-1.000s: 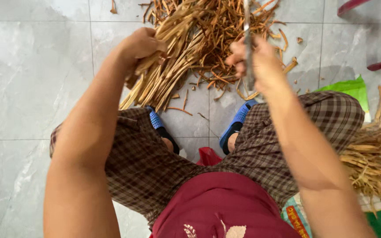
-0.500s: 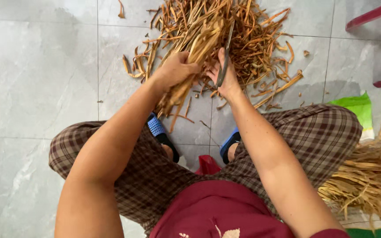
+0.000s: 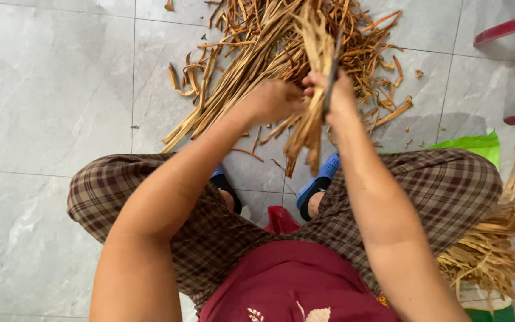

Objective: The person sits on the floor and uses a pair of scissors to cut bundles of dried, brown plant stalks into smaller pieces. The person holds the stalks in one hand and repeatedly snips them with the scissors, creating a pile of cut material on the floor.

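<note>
Both hands meet above the floor, closed on one bundle of dried strips [image 3: 308, 128]. The left hand [image 3: 272, 101] is curled tight around the bundle's middle, and the right hand [image 3: 335, 98] grips it just beside, also holding a thin dark blade [image 3: 331, 77] that stands nearly upright against the strips (its tip is lost among them). The bundle's lower ends hang frayed between the knees, its upper ends rise toward the heap beyond.

Nearest the camera are a maroon shirt [image 3: 293, 286] and checked brown trousers [image 3: 222, 226], knees spread wide. Blue sandals [image 3: 317, 185] rest on the grey tiled floor [image 3: 49, 95] between them. By the right knee lies a pale stack of finished strips [image 3: 490, 250], with a green sheet [image 3: 478, 143] just behind it.

Farther out, past the hands, a loose heap of brown strips and scraps [image 3: 251, 42] spreads over the tiles. Red bars [image 3: 508, 27] cross the far right corner.
</note>
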